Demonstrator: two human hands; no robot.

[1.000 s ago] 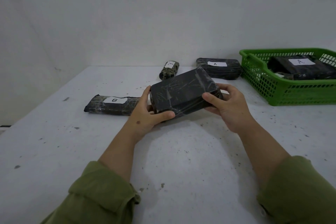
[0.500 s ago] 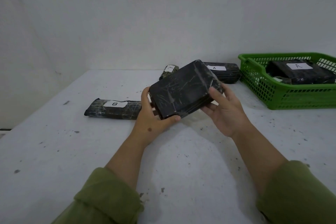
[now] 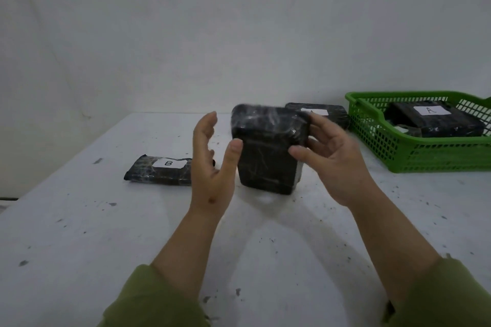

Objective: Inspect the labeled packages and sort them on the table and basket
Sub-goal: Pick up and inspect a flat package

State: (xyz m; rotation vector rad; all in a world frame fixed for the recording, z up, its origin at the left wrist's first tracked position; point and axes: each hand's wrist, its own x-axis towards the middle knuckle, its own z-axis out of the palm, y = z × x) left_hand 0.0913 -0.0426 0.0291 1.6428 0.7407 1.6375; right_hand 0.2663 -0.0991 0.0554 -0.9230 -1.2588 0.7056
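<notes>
A black plastic-wrapped package point(image 3: 265, 151) stands upright on its end at the middle of the white table point(image 3: 106, 233); no label shows on the faces toward me. Whether its lower end touches the table I cannot tell. My right hand point(image 3: 337, 162) holds its right side, thumb on the front and fingers curled round the upper right corner. My left hand point(image 3: 210, 167) is spread beside it with straight fingers, only the thumb tip touching the left edge. A flat package labeled B point(image 3: 159, 172) lies on the table to the left, partly behind my left hand.
A green plastic basket point(image 3: 425, 156) sits at the right and holds a black package labeled A point(image 3: 435, 119). Another package labeled A point(image 3: 326, 111) lies at the table's back edge, partly hidden by the held package. A white wall rises behind the table.
The package has turned from lying tilted in both hands to standing on end. My left hand has released its grip and opened; the right hand has shifted to the package's upper right side.
</notes>
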